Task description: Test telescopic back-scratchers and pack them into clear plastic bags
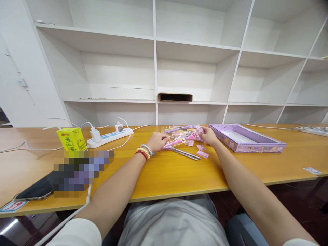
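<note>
Several clear plastic packets (176,136) with slim pink, purple and yellow items in them lie in a pile on the table. My left hand (156,140) pinches the left end of a packet at the front of the pile. At the pile's right end, the fingers of my right hand (208,135) are closed on a pink part of a packet. Slender silver rods (186,153) with pink ends stick out in front of the packets. Small pink cards (202,154) lie beside them. What exactly is inside the packets is too small to tell.
A shallow purple box (258,148) stands right of my right hand. On the left are a white power strip (112,137) with cables, a yellow drink carton (72,139) and a dark phone (38,186). White shelves (118,71) rise behind, holding a brown cardboard box (175,97).
</note>
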Available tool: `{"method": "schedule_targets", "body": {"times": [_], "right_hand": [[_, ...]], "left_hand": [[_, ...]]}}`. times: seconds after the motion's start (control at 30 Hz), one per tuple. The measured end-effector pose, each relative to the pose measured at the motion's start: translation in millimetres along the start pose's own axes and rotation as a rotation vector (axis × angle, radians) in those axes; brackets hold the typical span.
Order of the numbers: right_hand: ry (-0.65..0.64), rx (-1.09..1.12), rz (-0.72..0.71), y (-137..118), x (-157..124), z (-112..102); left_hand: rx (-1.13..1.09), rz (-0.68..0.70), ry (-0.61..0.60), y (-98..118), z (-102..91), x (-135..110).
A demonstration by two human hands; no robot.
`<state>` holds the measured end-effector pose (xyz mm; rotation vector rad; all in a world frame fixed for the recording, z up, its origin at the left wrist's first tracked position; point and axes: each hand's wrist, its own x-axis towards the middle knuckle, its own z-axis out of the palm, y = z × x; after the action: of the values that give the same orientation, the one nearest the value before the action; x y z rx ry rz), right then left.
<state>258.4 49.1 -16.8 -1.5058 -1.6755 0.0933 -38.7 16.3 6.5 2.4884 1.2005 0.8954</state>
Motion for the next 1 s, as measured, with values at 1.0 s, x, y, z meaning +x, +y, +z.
{"method": "schedule_targets", "body": {"times": [1.0], "right_hand": [[0.213,-0.041,-0.165,-12,-6,8]], "left_hand": [[-0.056,-0.05,0.05,-8,6.7,3]]}}
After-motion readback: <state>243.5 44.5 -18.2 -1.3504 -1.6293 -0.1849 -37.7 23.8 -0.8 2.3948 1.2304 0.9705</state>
